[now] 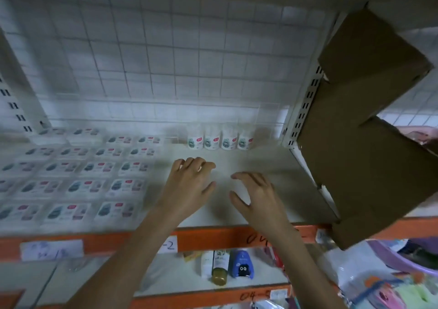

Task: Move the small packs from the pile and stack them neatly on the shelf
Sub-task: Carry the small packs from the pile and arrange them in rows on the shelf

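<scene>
Two bare hands reach in over the white shelf (pixel 256 157), both palm-down above its bare middle stretch and holding nothing: the left hand (pixel 189 180) has its fingers loosely curled at the tips, the right hand (pixel 254 195) has its fingers spread and a little bent, thumb out to the side, and the two sit near each other without touching. Whether either palm actually rests on the board I can't say. To the left of the hands, the small packs (pixel 78 173) lie flat in tidy rows and columns, filling that side of the shelf from the front edge to the wire grid back (pixel 166 55); the picture is blurred there, so their print can't be read. At the rear, just beyond the hands, four small white packs (pixel 219 139) stand upright side by side against the grid. A brown cardboard box (pixel 362 128) with its flaps open juts in from the right, tilted, covering the shelf's right end and the slotted upright. Along the front runs an orange rail (pixel 213 236) with paper labels and handwritten marks. On the lower shelf lie a few bottles (pixel 226 267), one with a gold cap, one blue, and a lilac plastic tub (pixel 388 259) shows at the lower right
</scene>
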`<state>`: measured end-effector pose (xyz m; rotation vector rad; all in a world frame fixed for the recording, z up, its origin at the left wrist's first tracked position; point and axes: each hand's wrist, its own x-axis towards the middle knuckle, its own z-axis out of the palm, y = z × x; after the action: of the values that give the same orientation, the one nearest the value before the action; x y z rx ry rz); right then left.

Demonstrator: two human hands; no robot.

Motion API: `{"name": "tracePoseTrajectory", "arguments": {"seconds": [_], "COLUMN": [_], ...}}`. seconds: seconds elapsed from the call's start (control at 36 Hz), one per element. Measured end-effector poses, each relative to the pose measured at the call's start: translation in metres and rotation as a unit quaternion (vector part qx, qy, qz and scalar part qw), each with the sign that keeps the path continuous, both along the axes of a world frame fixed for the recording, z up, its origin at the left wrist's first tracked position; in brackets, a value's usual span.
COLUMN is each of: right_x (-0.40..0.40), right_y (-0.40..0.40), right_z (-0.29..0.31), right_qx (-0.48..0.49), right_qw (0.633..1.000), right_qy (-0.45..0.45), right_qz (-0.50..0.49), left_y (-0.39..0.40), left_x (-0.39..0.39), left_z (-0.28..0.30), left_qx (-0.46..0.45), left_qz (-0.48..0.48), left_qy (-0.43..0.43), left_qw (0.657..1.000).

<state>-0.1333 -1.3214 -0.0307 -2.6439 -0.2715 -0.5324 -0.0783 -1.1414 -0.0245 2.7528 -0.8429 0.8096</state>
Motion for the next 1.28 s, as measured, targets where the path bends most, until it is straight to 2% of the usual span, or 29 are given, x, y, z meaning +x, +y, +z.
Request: {"name": "tracePoseTrajectory", "arguments": {"seconds": [0.11,0.28,0.47,0.67,0.81,1.0,1.11,1.28], "right_x": [-0.031,-0.075,-0.129,-0.169,-0.178,-0.162,-0.145,-0.113], "right_y": [0.021,0.057,0.122,0.194,0.246,0.326,0.384,0.467], "right_z": [-0.005,-0.013,-0.027,-0.032,-0.030,-0.026,-0.021,0.000], "right_qx": [-0.034,-0.070,-0.071,-0.049,-0.068,-0.075,-0.074,-0.064], "right_qw": [0.998,0.986,0.963,0.926,0.900,0.874,0.878,0.903], "right_qy": [-0.006,-0.046,-0.022,-0.006,0.016,0.031,0.028,0.020], "right_qz": [0.054,0.143,0.260,0.374,0.431,0.479,0.472,0.425], "left_y": [0.018,0.064,0.134,0.203,0.251,0.325,0.389,0.489], "left_x": [-0.046,-0.130,-0.234,-0.325,-0.356,-0.351,-0.338,-0.310], "left_z": [-0.014,-0.025,-0.039,-0.034,-0.029,-0.026,-0.021,-0.005], "left_qx": [-0.012,-0.027,0.002,-0.028,-0.042,-0.098,-0.122,-0.112], "left_qz": [0.044,0.183,0.333,0.453,0.505,0.516,0.496,0.459], "left_qy": [0.010,0.043,0.126,0.132,0.131,0.115,0.101,0.118], "left_qw": [0.999,0.982,0.934,0.881,0.852,0.843,0.854,0.873]}}
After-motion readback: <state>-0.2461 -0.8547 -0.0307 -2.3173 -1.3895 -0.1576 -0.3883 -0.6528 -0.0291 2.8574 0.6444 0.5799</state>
